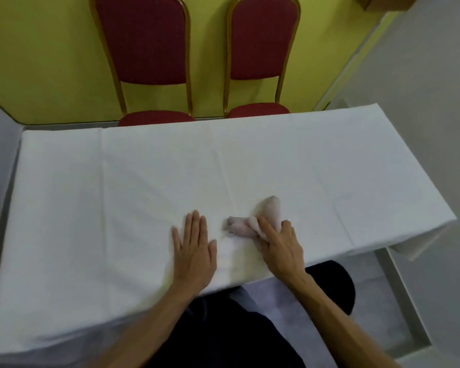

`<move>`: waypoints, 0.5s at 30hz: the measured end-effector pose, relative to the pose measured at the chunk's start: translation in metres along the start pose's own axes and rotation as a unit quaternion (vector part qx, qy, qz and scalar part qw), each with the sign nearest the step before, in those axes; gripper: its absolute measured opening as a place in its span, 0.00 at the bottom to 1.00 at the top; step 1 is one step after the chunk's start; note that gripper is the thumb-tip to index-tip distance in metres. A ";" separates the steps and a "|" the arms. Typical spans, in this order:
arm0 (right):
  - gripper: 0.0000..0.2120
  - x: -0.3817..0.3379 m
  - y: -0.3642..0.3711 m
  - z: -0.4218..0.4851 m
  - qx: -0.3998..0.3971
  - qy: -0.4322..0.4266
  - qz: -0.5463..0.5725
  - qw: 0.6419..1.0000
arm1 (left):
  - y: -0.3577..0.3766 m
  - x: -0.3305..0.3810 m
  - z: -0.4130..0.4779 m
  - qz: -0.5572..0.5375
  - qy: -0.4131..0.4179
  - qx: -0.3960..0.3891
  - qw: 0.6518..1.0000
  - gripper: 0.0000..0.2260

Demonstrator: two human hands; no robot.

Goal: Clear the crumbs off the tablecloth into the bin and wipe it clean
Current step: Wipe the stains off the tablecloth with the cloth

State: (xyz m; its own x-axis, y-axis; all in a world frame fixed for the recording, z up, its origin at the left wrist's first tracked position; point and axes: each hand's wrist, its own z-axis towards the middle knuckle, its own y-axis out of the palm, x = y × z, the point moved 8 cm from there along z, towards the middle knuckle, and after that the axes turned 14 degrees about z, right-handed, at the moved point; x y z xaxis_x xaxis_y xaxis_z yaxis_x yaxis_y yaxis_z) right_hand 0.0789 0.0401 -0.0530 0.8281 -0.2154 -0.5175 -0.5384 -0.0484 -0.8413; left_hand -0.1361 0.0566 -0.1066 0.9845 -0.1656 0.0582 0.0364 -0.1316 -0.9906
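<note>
**Wiping with my soft rag**

My left hand [193,249] lies flat on the white tablecloth [316,166], fingers straight. Just beside it, my right hand [280,247] squeezes the rag [246,227]. It looks light and floppy, so I hold its bunched middle.

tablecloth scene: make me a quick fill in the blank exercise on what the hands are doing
1. The left hand lies flat, palm ____, on the tablecloth.
2. The right hand grips a crumpled cloth that lies to the ____ of the left hand.
3. Beyond the far edge of the table stand ____ red chairs.

Missing words: down; right; two
</note>
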 end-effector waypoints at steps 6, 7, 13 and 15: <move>0.26 0.108 -0.063 0.041 0.127 0.216 0.075 0.965 | -0.002 -0.002 0.001 0.006 -0.022 -0.044 0.999 0.29; 0.26 0.105 -0.059 0.043 0.129 0.219 0.089 0.963 | -0.003 0.001 0.004 -0.005 -0.035 -0.052 0.998 0.29; 0.22 0.001 0.008 0.032 -0.007 0.002 0.137 0.991 | -0.028 0.054 0.043 -0.104 -0.091 -0.012 0.990 0.28; 0.22 -0.010 0.012 0.033 -0.055 -0.067 0.089 0.992 | -0.030 0.075 0.051 -0.115 -0.088 -0.003 0.989 0.26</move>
State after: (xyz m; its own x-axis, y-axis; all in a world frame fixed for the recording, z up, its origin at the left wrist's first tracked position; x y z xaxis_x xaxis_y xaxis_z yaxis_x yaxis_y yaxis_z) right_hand 0.0692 0.0733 -0.0634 0.7278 -0.0980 -0.6788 -0.6856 -0.1283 -0.7166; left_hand -0.0541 0.0981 -0.0784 0.9651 0.0422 0.2583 0.2617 -0.1522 -0.9531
